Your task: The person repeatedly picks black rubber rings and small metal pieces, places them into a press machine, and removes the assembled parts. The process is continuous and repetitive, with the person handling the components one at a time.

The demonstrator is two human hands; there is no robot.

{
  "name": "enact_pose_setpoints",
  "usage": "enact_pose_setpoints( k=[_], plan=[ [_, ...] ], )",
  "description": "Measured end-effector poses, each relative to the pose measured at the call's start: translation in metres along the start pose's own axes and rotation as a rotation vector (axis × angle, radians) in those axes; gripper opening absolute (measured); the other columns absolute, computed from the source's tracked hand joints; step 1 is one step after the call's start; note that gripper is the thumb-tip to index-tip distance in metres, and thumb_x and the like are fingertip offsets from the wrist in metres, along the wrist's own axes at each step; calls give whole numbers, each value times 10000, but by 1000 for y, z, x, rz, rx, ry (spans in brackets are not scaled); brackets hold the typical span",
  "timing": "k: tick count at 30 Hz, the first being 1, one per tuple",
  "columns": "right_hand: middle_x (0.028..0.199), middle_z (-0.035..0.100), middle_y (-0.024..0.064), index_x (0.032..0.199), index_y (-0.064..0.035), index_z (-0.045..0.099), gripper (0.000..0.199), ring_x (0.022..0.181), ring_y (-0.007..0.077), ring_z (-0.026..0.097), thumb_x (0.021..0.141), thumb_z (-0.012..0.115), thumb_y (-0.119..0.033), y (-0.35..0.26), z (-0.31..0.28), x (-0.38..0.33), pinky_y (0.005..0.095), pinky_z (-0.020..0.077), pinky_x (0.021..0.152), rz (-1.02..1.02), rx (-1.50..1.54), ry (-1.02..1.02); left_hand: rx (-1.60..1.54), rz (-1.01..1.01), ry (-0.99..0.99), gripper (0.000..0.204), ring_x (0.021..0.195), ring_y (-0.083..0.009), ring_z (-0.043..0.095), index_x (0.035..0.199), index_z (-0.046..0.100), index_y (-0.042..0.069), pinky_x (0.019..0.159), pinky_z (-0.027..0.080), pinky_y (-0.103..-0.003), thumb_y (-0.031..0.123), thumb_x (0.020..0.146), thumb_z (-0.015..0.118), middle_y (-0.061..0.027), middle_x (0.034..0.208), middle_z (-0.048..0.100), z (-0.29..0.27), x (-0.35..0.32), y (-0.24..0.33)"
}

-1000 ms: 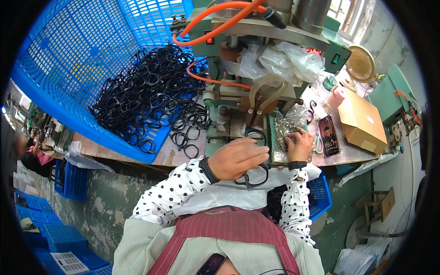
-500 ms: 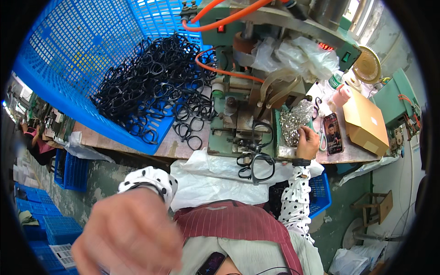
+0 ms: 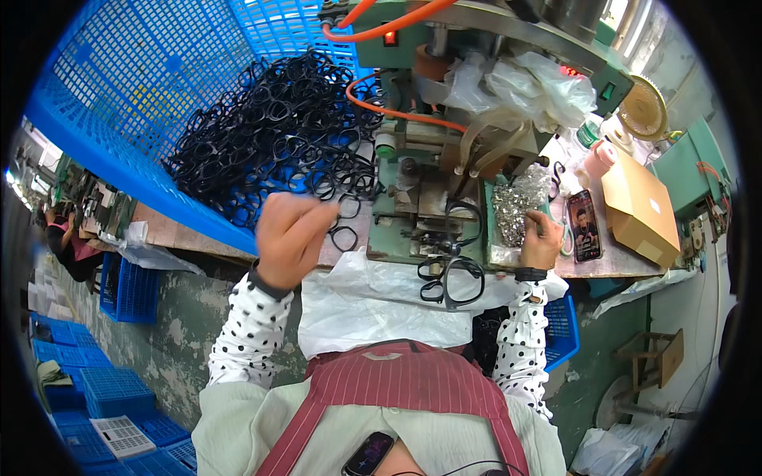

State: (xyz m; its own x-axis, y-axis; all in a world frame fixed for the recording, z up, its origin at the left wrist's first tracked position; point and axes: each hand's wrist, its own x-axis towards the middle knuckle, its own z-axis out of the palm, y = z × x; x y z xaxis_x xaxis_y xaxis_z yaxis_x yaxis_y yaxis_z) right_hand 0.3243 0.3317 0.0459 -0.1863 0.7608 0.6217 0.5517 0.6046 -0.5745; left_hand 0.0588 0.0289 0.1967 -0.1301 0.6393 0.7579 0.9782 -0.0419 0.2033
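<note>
My left hand [image 3: 292, 239], smeared by motion, hovers by the near rim of a big blue basket [image 3: 143, 182] heaped with black eyeglass frames [image 3: 262, 131]. Its fingers look bent toward the right; whether they hold anything cannot be made out. A few loose frames [image 3: 344, 238] lie on the table beside it. My right hand [image 3: 541, 240] rests at the near edge of a tray of small shiny metal parts [image 3: 512, 205], fingers drawn together; what is between them is hidden. Between my hands, black eyeglass frames [image 3: 464, 283] hang at the front of a green press machine [image 3: 429, 202].
Orange air hoses [image 3: 389, 33] and clear plastic bags [image 3: 520, 87] hang about the machine. A phone [image 3: 585, 226], scissors [image 3: 567, 232] and a cardboard box [image 3: 639, 208] sit on the right. White sheeting [image 3: 345, 309] covers the table's front edge. At far left, a person works beyond stacked blue crates [image 3: 119, 389].
My left hand has swung forward from close to the camera to the table beside the basket. My right hand stays at the metal parts, its fingers slightly shifted. The view has tilted slightly.
</note>
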Motion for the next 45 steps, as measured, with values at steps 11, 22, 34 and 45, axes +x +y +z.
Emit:
enact_pose_setpoints(
  k=[11,22,34,45],
  plan=[
    [860,699,51,986,7,713,207,735,80,607,779,705,-7,-140,-33,13,213,472,668,255,747,-312,331,-104,-395,282,1195,-256,466,947,715,200,991,313,-435,85,694,671,5,1362,521,80,-83,-128],
    [792,693,120,1144,10,489,490,717,116,635,720,733,22,-169,-16,21,228,469,634,359,825,-359,-531,-635,309,117,767,-108,621,980,531,3,685,495,-252,119,973,546,-90,929,682,91,-6,-64],
    [872,717,58,1136,-105,579,450,788,222,651,726,763,-119,-96,1,31,355,492,723,102,222,-49,-455,445,-34,358,1069,-262,619,1155,641,57,948,496,-419,55,797,645,-97,1163,641,120,11,50],
    [1101,647,19,878,-161,721,201,1106,263,512,701,782,-234,-15,3,4,468,354,937,-74,-273,-182,-525,386,-40,368,1044,-264,633,1148,649,74,934,509,-406,45,783,680,-87,1161,647,125,9,48]
  ],
)
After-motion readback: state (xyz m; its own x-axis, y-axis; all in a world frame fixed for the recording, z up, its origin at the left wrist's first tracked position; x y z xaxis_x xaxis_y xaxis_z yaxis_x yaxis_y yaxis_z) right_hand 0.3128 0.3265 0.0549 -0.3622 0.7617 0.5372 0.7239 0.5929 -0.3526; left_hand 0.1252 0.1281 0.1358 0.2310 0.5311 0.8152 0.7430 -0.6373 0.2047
